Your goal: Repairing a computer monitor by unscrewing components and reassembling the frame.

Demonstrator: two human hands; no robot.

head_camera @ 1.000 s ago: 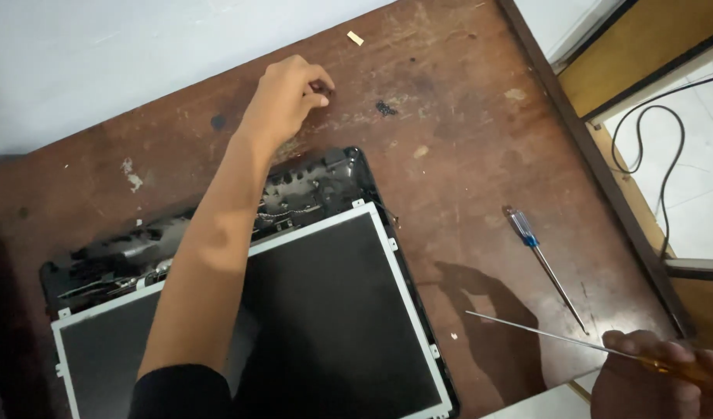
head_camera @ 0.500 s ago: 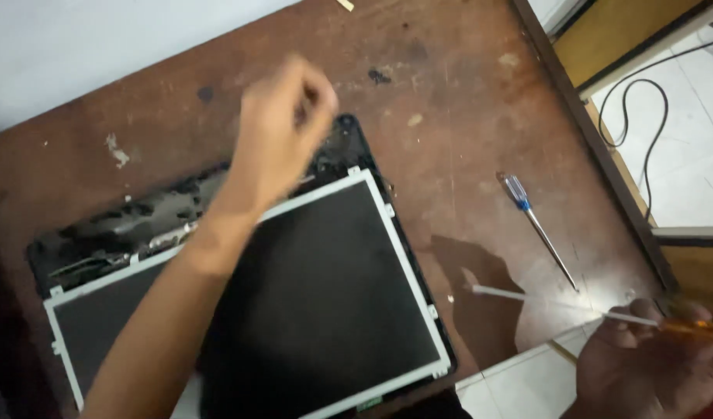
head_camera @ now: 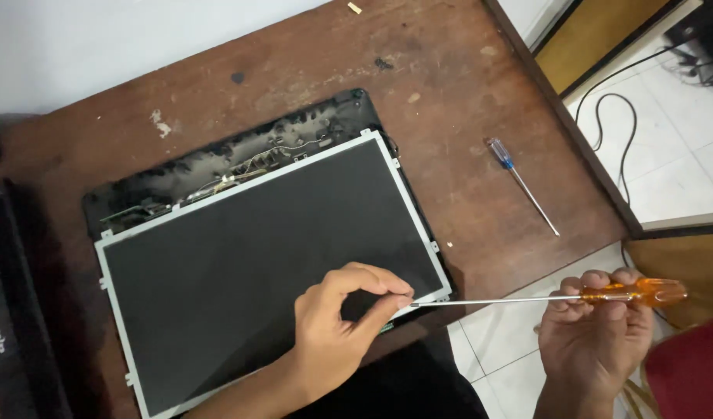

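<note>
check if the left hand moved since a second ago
Yes. The left hand came from the bare table beyond the screen panel to the panel's near right corner.

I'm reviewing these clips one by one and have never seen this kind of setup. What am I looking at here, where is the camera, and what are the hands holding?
The camera sits on a person's head and looks down at their own bare hands. On the brown wooden table lies a dismantled laptop lid: a dark screen panel in its black back cover. The right hand grips an orange-handled screwdriver. The left hand pinches its fingers at the tool's tip, by the panel's lower right corner. A blue-handled screwdriver lies unused on the table.
</note>
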